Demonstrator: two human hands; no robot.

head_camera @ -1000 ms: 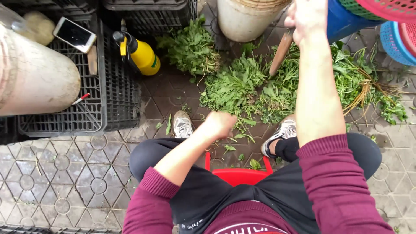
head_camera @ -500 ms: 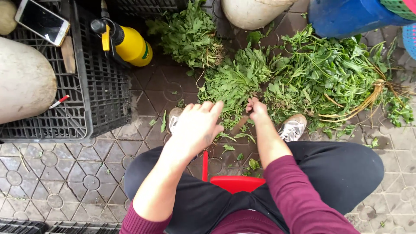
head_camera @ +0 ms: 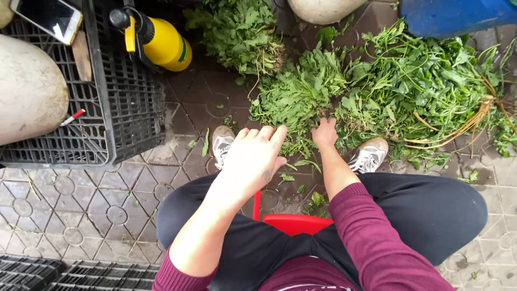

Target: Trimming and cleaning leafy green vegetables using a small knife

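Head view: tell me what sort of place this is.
Probably an outdoor street or market spot: patterned paving tiles, piles of leafy greens on the ground, black plastic crates beside them.

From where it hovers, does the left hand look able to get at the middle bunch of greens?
Probably yes. The left hand hangs open just short of the middle bunch of greens, with only bare paving between; the right hand already touches its near edge.
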